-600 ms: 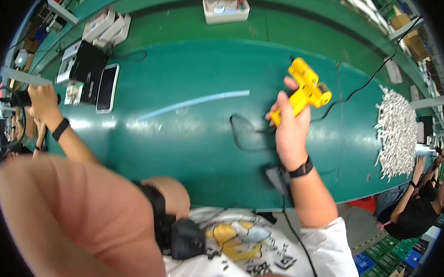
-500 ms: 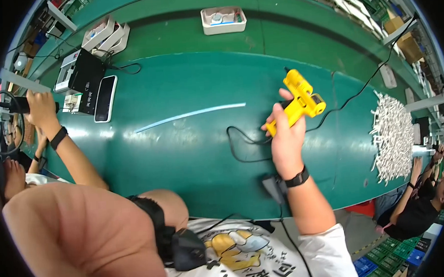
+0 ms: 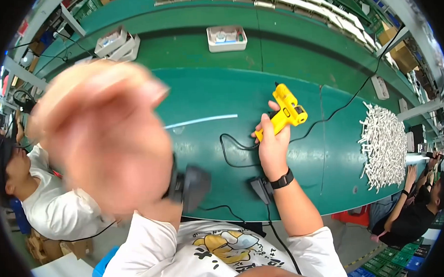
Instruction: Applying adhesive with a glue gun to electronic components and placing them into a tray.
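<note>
Right hand: the right hand point(image 3: 273, 147) sits just right of the frame's centre, fingers curled tight around the handle of a yellow glue gun point(image 3: 283, 112); thumb up along the handle's left side, a black wristband point(image 3: 282, 180) on the wrist below.
Left hand: the left hand point(image 3: 103, 138) fills the left-centre of the frame, very close to the camera and blurred; it holds nothing that shows, and how far its fingers are spread I cannot tell.
Glue gun place: held above the green table point(image 3: 205, 94), centre-right of the frame, clear of the surface.
Glue gun axis: handle runs from lower left to upper right; the barrel's long axis runs from upper left to lower right, the end near the top of the frame pointing up and slightly left.
Cord: a black cable point(image 3: 232, 148) loops on the table just left of the right hand; another thin cable runs from the gun toward the upper right.
Around: a white pile of small sticks point(image 3: 383, 146) lies well to the right; a white tray point(image 3: 226, 38) stands at top centre; a dark pedal-like block point(image 3: 260, 190) lies at the table's near edge, just beside the right wrist.
Others: 1 person in a white shirt point(image 3: 56, 205) at lower left, another in dark clothes at lower right.
</note>
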Demonstrator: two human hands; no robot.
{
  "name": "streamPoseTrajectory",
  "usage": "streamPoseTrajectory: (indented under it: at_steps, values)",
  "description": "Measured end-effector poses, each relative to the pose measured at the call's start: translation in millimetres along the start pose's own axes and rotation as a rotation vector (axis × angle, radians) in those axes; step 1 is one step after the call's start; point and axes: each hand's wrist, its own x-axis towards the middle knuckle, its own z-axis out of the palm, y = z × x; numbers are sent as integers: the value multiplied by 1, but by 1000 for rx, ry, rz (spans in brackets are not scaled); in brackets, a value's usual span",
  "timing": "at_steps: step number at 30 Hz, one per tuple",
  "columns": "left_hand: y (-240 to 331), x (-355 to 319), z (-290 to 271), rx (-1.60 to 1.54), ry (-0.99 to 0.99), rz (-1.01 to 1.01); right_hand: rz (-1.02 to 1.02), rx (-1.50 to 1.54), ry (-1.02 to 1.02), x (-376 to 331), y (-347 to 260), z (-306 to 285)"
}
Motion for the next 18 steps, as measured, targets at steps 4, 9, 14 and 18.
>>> streamPoseTrajectory:
  at_steps: [4,9,14,18]
  values:
    - [-116,-15,23,161,11,-526,2,0,29,-2,-1,-7]
    - [-254,-67,0,1109,-562,-567,26,25,9,-9,-6,0]
    - [-288,-84,-9,1375,-691,-650,26,9,5,-10,-5,-4]
    - [-302,-83,-35,1399,-669,-450,44,17,10,-12,-13,5]
